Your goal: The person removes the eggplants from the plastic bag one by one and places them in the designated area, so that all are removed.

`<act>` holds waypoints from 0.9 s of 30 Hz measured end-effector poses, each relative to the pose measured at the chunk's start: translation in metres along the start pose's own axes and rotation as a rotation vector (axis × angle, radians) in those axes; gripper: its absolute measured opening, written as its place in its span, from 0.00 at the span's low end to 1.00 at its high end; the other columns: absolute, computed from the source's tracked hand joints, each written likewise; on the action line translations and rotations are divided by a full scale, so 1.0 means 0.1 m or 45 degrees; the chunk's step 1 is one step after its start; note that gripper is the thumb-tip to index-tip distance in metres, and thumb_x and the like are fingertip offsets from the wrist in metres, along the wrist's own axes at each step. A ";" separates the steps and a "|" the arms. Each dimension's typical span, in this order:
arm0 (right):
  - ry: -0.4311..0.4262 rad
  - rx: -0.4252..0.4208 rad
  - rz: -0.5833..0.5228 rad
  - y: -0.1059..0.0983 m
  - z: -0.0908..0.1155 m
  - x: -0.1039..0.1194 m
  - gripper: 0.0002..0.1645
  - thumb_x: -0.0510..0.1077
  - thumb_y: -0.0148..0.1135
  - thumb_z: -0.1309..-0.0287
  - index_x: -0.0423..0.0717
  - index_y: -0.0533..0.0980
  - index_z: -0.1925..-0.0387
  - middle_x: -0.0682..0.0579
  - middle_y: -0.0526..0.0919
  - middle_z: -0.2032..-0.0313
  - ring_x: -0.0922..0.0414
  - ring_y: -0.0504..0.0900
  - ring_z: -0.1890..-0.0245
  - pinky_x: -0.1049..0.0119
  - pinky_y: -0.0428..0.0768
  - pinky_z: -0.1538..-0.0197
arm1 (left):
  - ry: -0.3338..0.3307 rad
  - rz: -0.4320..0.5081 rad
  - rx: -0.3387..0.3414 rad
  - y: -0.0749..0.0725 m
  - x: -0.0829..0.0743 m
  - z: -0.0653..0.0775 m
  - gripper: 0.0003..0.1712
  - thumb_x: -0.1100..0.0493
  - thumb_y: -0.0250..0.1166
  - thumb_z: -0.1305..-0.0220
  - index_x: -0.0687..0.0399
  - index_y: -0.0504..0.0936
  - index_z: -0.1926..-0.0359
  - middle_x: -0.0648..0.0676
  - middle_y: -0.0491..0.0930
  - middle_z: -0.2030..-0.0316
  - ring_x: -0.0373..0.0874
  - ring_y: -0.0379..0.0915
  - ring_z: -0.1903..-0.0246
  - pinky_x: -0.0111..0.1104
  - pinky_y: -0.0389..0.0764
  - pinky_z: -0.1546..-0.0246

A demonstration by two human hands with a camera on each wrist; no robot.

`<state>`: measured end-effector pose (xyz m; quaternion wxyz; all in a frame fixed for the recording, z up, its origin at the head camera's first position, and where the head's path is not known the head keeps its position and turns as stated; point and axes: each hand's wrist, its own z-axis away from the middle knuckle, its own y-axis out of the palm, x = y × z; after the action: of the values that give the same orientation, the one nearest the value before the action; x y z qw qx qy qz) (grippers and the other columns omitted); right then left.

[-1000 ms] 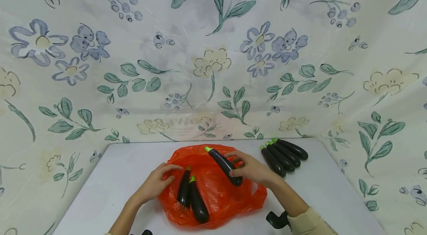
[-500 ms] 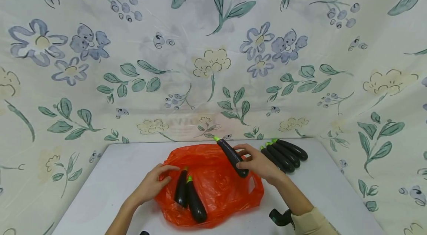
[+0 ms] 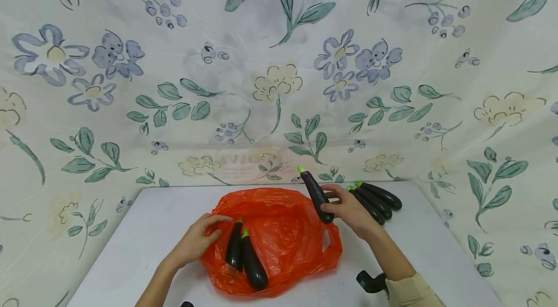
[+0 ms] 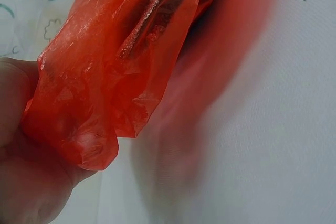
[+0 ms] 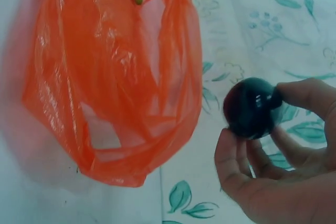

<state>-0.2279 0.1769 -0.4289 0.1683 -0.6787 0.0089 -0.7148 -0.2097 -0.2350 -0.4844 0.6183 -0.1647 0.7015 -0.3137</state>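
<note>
My right hand (image 3: 350,210) holds an eggplant (image 3: 317,195) between thumb and fingers, raised over the back right of a red plastic bag (image 3: 287,244). The held eggplant tilts, green stem end up and away; the right wrist view shows its dark round end (image 5: 252,107). My left hand (image 3: 196,239) grips the bag's left edge, and in the left wrist view the red film (image 4: 79,114) lies between thumb and fingers. Two more eggplants, a left one (image 3: 234,247) and a right one (image 3: 254,263), lie at the bag's open mouth.
Several eggplants (image 3: 379,199) lie side by side at the back right of the white table (image 3: 152,215), partly behind my right hand. A flower-patterned cloth (image 3: 279,103) hangs behind the table. A black device (image 3: 370,281) is by the right sleeve.
My right hand has carried its eggplant up and to the right, away from the bag's middle towards the row at the back right. My left hand and the bag have shifted slightly left.
</note>
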 end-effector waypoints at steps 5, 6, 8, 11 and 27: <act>0.016 -0.007 -0.057 -0.07 -0.02 -0.06 0.35 0.44 0.65 0.38 0.50 0.67 0.31 0.37 0.76 0.40 0.45 0.80 0.49 0.51 0.82 0.44 | -0.001 -0.001 0.000 -0.01 0.01 0.00 0.22 0.69 0.59 0.32 0.40 0.83 0.45 0.52 0.77 0.51 0.53 0.71 0.44 0.59 0.74 0.40; 0.018 -0.014 -0.065 -0.08 -0.03 -0.07 0.35 0.44 0.65 0.38 0.50 0.66 0.31 0.37 0.76 0.40 0.45 0.80 0.49 0.51 0.82 0.44 | 0.000 -0.001 0.001 -0.01 0.01 0.00 0.22 0.69 0.59 0.32 0.40 0.83 0.45 0.52 0.76 0.51 0.53 0.71 0.44 0.59 0.74 0.40; 0.015 -0.024 -0.071 -0.11 -0.04 -0.10 0.35 0.44 0.65 0.38 0.50 0.66 0.30 0.36 0.77 0.41 0.45 0.81 0.49 0.52 0.82 0.44 | -0.004 0.002 0.001 0.00 0.02 -0.01 0.22 0.69 0.59 0.32 0.40 0.83 0.45 0.52 0.76 0.51 0.53 0.71 0.44 0.58 0.74 0.40; 0.020 -0.059 -0.066 -0.14 -0.06 -0.14 0.35 0.43 0.65 0.38 0.50 0.66 0.31 0.37 0.76 0.41 0.45 0.81 0.50 0.53 0.82 0.45 | -0.004 0.005 0.001 0.00 0.02 -0.01 0.22 0.68 0.59 0.32 0.40 0.83 0.45 0.52 0.77 0.50 0.53 0.71 0.44 0.58 0.74 0.40; 0.038 -0.257 0.148 -0.34 -0.08 -0.32 0.35 0.46 0.68 0.39 0.44 0.67 0.34 0.36 0.74 0.40 0.46 0.80 0.51 0.59 0.83 0.52 | 0.022 -0.002 -0.002 0.01 0.02 -0.02 0.21 0.68 0.59 0.32 0.41 0.83 0.45 0.52 0.76 0.52 0.52 0.71 0.47 0.57 0.75 0.40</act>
<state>-0.2428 0.2159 -0.4525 0.1403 -0.6797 0.1226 -0.7095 -0.2120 -0.2351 -0.4869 0.6118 -0.1631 0.7069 -0.3152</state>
